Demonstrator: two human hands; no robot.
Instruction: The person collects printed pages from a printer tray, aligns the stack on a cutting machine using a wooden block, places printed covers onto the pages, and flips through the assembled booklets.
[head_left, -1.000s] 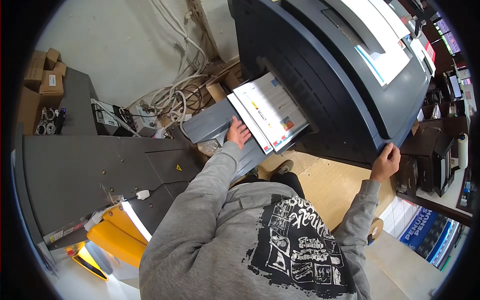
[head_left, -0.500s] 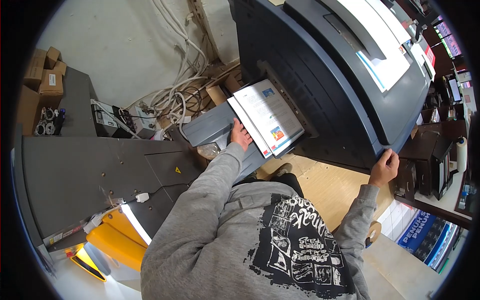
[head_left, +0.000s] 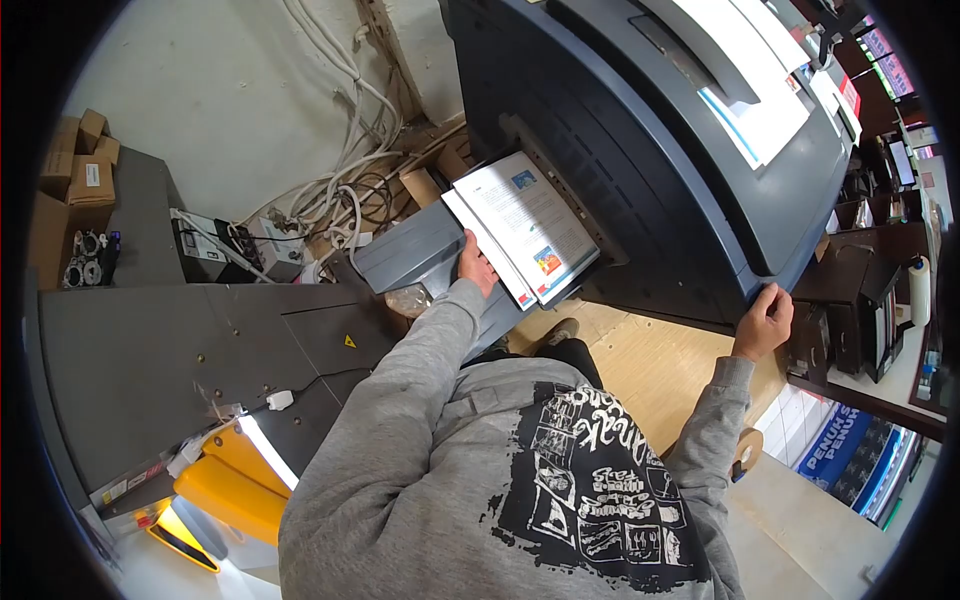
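In the head view, a person in a grey sweater [head_left: 420, 440] stands by a big dark machine [head_left: 570, 120]. A pile of papers [head_left: 525, 230] lies on a grey tray [head_left: 405, 252] that sticks out from the side of the machine. The top page has lines of words and two small colour pictures. The edges of the pile do not all line up.

The left hand [head_left: 477, 266] is at the near edge of the pile, and its fingers touch the papers. Its grip looks loose, but I cannot tell if it pinches any sheets. The right hand [head_left: 764, 322] is at the low corner of the machine, with its fingers bent in. Its grip is narrow, and I cannot tell if it holds on to the corner.

More white sheets [head_left: 770, 120] lie on top of the machine. Past the tray, a bunch of pale cables [head_left: 350, 120] hangs down the wall [head_left: 200, 90]. On the left is a dark grey cabinet [head_left: 150, 340] with a small yellow sign [head_left: 350, 341] on it. Brown boxes [head_left: 92, 180] sit behind it. On the right, a roll of tape [head_left: 747, 452] is near the right sleeve, and a blue banner [head_left: 832, 440] is beyond.
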